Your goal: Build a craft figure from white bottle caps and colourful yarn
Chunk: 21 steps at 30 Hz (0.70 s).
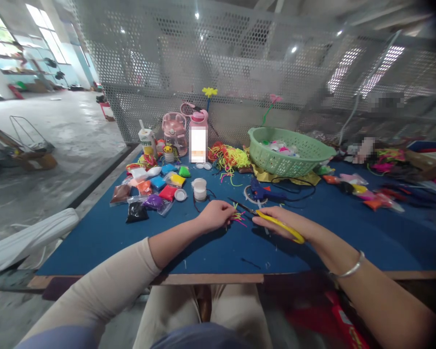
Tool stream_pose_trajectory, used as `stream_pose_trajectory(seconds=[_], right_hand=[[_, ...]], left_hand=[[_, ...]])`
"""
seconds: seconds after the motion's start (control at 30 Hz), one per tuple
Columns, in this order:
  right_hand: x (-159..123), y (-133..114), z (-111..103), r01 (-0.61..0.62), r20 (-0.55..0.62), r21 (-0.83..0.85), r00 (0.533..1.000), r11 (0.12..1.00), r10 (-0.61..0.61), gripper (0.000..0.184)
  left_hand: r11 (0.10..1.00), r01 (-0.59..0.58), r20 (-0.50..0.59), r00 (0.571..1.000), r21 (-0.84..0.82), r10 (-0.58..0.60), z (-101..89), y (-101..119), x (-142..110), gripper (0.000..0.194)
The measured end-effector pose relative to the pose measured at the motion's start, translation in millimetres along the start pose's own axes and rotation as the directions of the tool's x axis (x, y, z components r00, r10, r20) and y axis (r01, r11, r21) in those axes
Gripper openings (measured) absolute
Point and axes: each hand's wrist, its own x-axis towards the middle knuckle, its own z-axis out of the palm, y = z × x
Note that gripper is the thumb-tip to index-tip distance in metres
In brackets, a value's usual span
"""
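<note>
In the middle of the blue table, my left hand is closed in a pinch on a small bunch of yellow and pink strings, whose ends stick out to the right of my fingers. My right hand is wrapped round the yellow handles of a pair of scissors. The dark blades point left, with their tips just above the string ends. Whether the blades touch any string I cannot tell. A blue glue gun lies just beyond my right hand.
Bags of coloured clay and a stack of white round tubs stand left of centre. Behind are a pink bottle, a heap of yellow and orange strings and a green basket. A perforated metal screen backs the table.
</note>
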Motion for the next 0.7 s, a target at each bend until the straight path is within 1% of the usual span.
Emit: stream_pose_trajectory(seconds=[0.1,0.17,0.2,0.3,0.37,0.47,0.53,0.7], right_hand=[[-3.9,10.8,-4.3,-0.020,-0.049,0.030,0.999,0.999,0.022,0.044],[-7.1,17.0,-6.8,-0.034,-0.068,0.050,0.997,0.998,0.038,0.044],[-8.8,19.5,-7.8,-0.039,-0.074,0.062,0.996,0.997,0.043,0.044],[-13.8,25.8,-9.6,-0.040,-0.102,0.104,0.993,0.994,0.051,0.046],[-16.4,30.1,-10.3,-0.037,-0.129,0.150,0.990,0.988,0.056,0.047],[-18.5,36.2,-10.6,-0.032,-0.158,0.211,0.985,0.977,0.066,0.049],[-18.4,37.8,-10.2,-0.029,-0.166,0.226,0.984,0.974,0.068,0.050],[-23.1,33.4,-10.6,-0.020,-0.212,0.223,0.975,0.975,0.068,0.048]], left_hand=[[0.980,-0.118,-0.044,0.991,0.159,0.126,-6.8,3.6,-3.2,0.019],[0.955,-0.163,-0.077,0.979,0.249,0.187,-11.3,7.0,-3.1,0.013],[0.941,-0.174,-0.094,0.973,0.289,0.209,-13.3,8.5,-2.6,0.012],[0.904,-0.183,-0.128,0.960,0.385,0.249,-17.5,11.5,-1.6,0.017],[0.881,-0.198,-0.103,0.959,0.429,0.265,-18.1,11.3,-2.6,0.016],[0.845,-0.247,-0.039,0.953,0.474,0.301,-15.5,8.7,-6.0,0.009],[0.820,-0.273,-0.026,0.943,0.503,0.331,-12.8,7.1,-7.5,0.007],[0.770,-0.268,-0.091,0.917,0.579,0.388,-10.2,10.6,-10.8,0.005]])
